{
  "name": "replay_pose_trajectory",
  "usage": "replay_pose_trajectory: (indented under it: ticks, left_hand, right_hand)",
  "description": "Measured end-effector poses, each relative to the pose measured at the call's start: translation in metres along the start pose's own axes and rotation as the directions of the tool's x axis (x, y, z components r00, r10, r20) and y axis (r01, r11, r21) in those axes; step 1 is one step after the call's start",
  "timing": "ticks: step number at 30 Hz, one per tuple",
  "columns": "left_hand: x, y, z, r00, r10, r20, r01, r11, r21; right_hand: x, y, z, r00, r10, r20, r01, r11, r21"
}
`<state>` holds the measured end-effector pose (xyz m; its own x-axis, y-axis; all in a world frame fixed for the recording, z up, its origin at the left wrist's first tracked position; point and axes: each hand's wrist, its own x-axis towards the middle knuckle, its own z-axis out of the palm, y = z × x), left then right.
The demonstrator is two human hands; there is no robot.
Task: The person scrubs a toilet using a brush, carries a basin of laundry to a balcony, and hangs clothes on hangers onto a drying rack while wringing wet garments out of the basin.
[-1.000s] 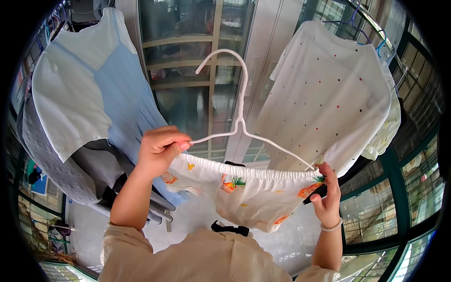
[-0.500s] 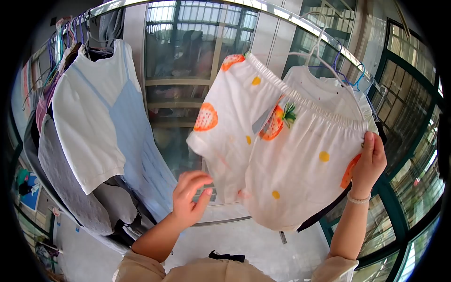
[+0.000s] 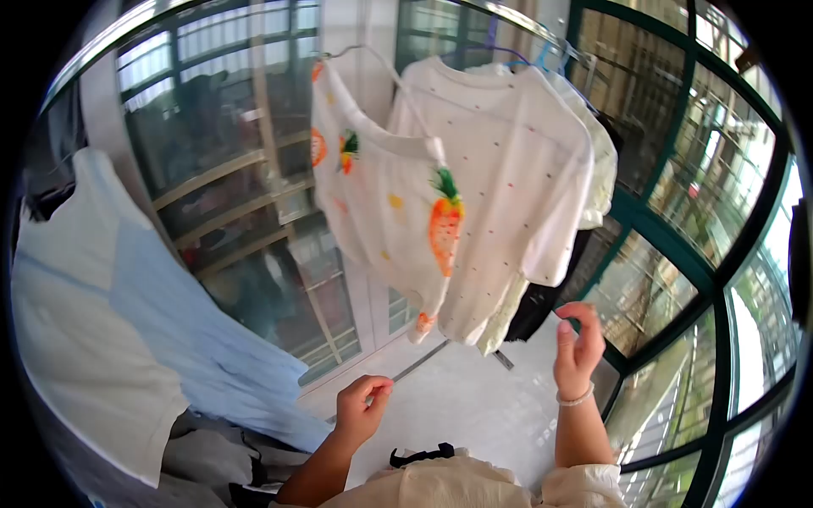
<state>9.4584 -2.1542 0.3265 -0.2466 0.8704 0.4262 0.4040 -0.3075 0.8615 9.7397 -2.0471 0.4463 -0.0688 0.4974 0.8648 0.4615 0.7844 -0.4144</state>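
White shorts (image 3: pixel 381 186) with an orange fruit print, yellow dots and a gathered waistband hang from a pale hanger (image 3: pixel 392 78), at an angle beside a white long-sleeved top (image 3: pixel 500 169) with small dark dots. Below and right of them, my right hand (image 3: pixel 580 351) is raised with nothing in it, its fingers bent and the thumb apart from them. Lower down, my left hand (image 3: pixel 360 411) has its fingers curled together, and nothing shows in it. Neither hand touches a garment.
A light blue and white dress (image 3: pixel 161 279) hangs at the left, with grey clothes (image 3: pixel 212 453) low beside it. More garments hang behind the dotted top. A metal rail (image 3: pixel 118 34) runs overhead. Glass panes in green frames (image 3: pixel 660 245) stand at the right.
My right hand has let go of the shorts' waistband and come down. The shorts now hang free by the dotted top. My left hand has lowered and its fingers have curled. The view has turned right.
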Motion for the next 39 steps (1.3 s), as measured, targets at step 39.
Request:
replay_pose_trajectory:
  ticks: [39]
  left_hand:
    - [-0.574,0.322,0.177,-0.713,0.672,0.2,0.214,0.48,-0.851]
  right_hand:
    - [-0.431,-0.81,-0.421,0.362,0.166,-0.917,-0.764,-0.511,-0.394]
